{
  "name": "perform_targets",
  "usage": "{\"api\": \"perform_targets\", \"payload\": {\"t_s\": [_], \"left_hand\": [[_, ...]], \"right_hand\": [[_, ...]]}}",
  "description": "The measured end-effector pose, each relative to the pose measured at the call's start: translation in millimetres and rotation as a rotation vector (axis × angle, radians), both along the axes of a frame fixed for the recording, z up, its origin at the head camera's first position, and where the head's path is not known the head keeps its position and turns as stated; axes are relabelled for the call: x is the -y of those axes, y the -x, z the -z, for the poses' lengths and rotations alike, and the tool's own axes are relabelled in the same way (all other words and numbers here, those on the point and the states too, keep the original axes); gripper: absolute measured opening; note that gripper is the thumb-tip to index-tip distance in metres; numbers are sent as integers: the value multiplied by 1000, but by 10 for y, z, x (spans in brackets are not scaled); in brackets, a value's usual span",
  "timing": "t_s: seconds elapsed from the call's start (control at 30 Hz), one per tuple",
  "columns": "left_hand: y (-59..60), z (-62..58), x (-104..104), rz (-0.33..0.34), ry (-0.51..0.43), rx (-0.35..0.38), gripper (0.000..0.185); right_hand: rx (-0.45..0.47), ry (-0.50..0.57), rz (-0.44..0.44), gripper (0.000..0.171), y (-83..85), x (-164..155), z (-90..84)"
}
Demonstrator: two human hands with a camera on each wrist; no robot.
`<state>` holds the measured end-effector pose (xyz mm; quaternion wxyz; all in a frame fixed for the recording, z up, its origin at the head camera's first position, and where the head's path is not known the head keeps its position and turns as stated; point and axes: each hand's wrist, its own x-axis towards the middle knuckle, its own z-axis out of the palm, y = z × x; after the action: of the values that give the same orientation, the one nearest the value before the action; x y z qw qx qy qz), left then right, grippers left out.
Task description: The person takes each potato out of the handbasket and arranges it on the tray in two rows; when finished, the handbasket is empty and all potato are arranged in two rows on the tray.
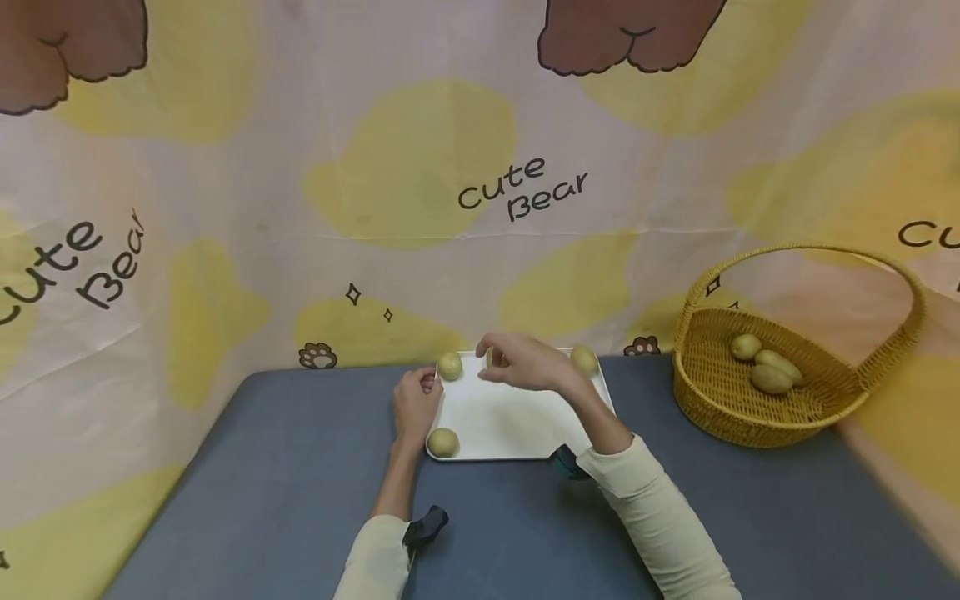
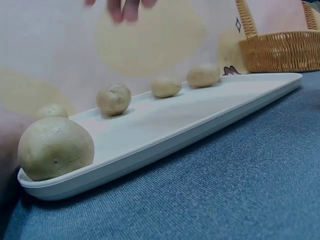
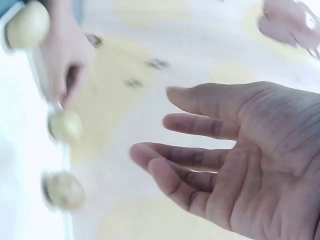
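A white tray (image 1: 517, 417) lay on the blue-grey worktop (image 1: 300, 467), close to the patterned backdrop (image 1: 420, 167). Potatoes sat along the tray's edges: one at its near left corner (image 1: 443, 442), one at its far left corner (image 1: 450, 365), one at its far right corner (image 1: 583, 359), and a fourth at the far edge (image 1: 489, 358), mostly hidden behind the right hand in the head view. The left-wrist view showed the same row along the tray (image 2: 200, 125), with the near-corner potato (image 2: 55, 148) largest in frame.

The left hand (image 1: 416, 404) rested at the tray's left rim, between the two left-side potatoes; its fingers curled at the rim, though whether they pinched the rim could not be told. The right hand (image 1: 525, 362) hovered above the far part of the tray, beside the fourth potato. In the right-wrist view its fingers (image 3: 200, 165) were spread and loosely bent, the palm bare and holding nothing.

A wicker basket (image 1: 795, 417) with a hoop handle stood to the right of the tray, well apart from it, holding three further potatoes (image 1: 768, 371).
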<state>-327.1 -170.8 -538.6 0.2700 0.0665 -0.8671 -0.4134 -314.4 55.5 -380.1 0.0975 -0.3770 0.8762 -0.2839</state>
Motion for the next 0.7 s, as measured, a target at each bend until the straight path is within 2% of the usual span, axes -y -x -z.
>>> {"api": "perform_targets", "payload": {"t_s": [0.13,0.4,0.6,0.7], "left_hand": [[-8,-13,2,-2,-8,-5,23],[-24,-28,8,-1,-6,2,23],[-26,1,-6,8,-34,15,24],[-15,13,-19,13,-39,18,24]], "right_hand": [[-9,87,92,32,83,-295,-120],[-66,165,267,34,110,-823,-307],[-48,185,401,38,45,-1229,-438],[-73,198,465,39,-15,-1446,-486]]}}
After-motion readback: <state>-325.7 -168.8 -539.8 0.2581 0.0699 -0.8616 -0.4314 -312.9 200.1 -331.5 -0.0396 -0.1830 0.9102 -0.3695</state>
